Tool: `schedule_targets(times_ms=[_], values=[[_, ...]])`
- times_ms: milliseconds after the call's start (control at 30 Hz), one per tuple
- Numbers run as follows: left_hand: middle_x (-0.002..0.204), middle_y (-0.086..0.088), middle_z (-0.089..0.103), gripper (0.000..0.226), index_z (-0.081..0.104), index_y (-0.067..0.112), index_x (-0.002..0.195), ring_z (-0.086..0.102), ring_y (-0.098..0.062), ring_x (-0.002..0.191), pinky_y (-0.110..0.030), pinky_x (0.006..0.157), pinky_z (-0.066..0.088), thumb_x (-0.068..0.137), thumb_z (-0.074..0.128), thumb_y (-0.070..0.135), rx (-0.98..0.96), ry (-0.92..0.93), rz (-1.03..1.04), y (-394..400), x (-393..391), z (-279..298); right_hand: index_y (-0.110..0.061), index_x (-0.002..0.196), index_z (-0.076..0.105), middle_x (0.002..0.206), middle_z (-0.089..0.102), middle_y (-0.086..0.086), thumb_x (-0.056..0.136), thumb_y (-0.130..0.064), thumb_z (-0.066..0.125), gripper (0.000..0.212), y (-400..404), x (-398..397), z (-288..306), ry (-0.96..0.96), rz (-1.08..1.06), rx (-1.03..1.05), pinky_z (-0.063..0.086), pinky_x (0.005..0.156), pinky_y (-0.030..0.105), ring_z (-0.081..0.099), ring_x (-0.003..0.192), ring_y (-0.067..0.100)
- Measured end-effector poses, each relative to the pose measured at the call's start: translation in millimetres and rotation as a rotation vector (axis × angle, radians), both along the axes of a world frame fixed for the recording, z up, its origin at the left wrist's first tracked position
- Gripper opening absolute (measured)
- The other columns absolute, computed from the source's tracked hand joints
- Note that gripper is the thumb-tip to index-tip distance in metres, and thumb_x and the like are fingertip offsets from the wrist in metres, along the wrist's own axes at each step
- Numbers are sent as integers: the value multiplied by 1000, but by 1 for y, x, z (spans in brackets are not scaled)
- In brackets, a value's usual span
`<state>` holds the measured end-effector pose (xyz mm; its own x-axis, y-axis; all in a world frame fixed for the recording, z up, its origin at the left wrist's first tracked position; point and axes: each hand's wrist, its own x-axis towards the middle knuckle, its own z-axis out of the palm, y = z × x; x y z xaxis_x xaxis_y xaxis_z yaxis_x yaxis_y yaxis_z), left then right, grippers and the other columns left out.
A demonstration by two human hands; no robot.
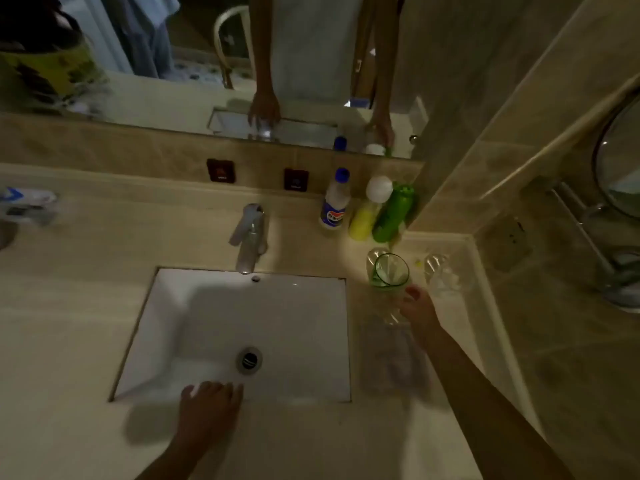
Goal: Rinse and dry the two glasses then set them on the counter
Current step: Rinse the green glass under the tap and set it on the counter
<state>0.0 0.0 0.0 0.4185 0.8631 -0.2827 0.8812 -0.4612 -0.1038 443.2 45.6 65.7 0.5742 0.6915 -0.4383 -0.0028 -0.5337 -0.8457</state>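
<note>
A clear glass with a green rim (390,271) stands on the beige counter (69,323) to the right of the white sink (214,306). My right hand (417,311) grips this glass low on its side. A second clear glass (443,275) stands further right, near the wall, untouched. My left hand (209,408) rests with straight fingers on the sink's front edge and holds nothing. A greyish cloth (393,358) lies on the counter under my right forearm.
A chrome tap (250,237) stands behind the sink. Three bottles stand at the back right: white with blue cap (335,202), yellow (369,213) and green (393,213). A mirror (311,64) covers the back wall. A towel rail (581,230) is on the right wall.
</note>
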Motion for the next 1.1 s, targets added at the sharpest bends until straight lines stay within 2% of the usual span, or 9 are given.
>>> schedule_targets(times_ms=[67, 167, 267, 367, 567, 700, 833, 900, 1100], values=[[129, -1, 62, 39, 47, 33, 142, 59, -27, 119, -46, 100, 38, 103, 39, 35, -198, 93, -76, -2, 8, 3, -2, 109, 60, 89, 64, 8, 73, 8, 77, 41, 11, 2, -6, -10, 29, 17, 50, 51, 14, 63, 68, 12], [143, -6, 52, 46, 34, 27, 151, 54, -29, 127, -42, 101, 40, 107, 29, 36, -321, 142, -55, 6, 11, 11, -4, 115, 62, 107, 69, 16, 68, -3, 83, 51, 26, -3, -11, -88, -15, 81, 57, 65, 27, 69, 82, 14], [110, -7, 71, 35, 63, 30, 127, 69, -30, 93, -43, 78, 49, 94, 53, 39, -344, 136, -7, 5, 9, 8, -11, 126, 51, 111, 64, 3, 71, -3, 84, 65, 30, -19, 2, -135, -52, 162, 55, 70, 21, 63, 91, 15], [54, 0, 62, 39, 76, 26, 73, 57, -24, 40, -34, 44, 45, 42, 94, 43, -323, 71, 2, 4, 4, -19, -5, 132, 47, 117, 61, 12, 75, 6, 79, 66, 36, -25, -1, -135, -135, 251, 55, 76, 25, 62, 103, 29], [84, -6, 73, 39, 73, 19, 103, 70, -30, 70, -42, 66, 52, 72, 82, 41, -241, 127, -36, 2, -1, -1, -15, 131, 48, 126, 60, 14, 55, 2, 89, 88, 35, -27, -12, -67, -181, 148, 57, 85, 52, 61, 112, 36], [51, 4, 62, 17, 74, 25, 68, 59, -21, 39, -32, 46, 46, 56, 76, 37, -283, 27, 57, -5, -10, -29, -17, 127, 51, 122, 62, 8, 54, -4, 92, 85, 23, -40, 3, -123, -144, 142, 56, 88, 51, 62, 110, 28], [83, 2, 77, 38, 76, 30, 92, 73, -23, 74, -40, 72, 51, 93, 38, 35, -373, -4, 96, -3, -8, 0, -7, 129, 50, 120, 60, 6, 60, -1, 90, 80, -2, -69, 22, -174, -1, 152, 51, 80, 26, 58, 108, 24], [119, -2, 72, 42, 66, 24, 119, 67, -24, 110, -39, 96, 41, 105, 28, 37, -401, -89, 192, 2, -6, 13, -9, 136, 48, 127, 60, 8, 56, -12, 93, 92, -18, -87, 22, -127, 65, 123, 52, 87, 33, 58, 112, 25], [133, -6, 65, 31, 64, 14, 125, 60, -21, 118, -26, 94, 43, 104, 46, 27, -715, -455, 538, 33, -1, 22, -27, 123, 56, 121, 61, 11, 47, -18, 97, 86, -38, -145, 25, 256, 300, 1, 59, 84, 43, 63, 108, 27]])
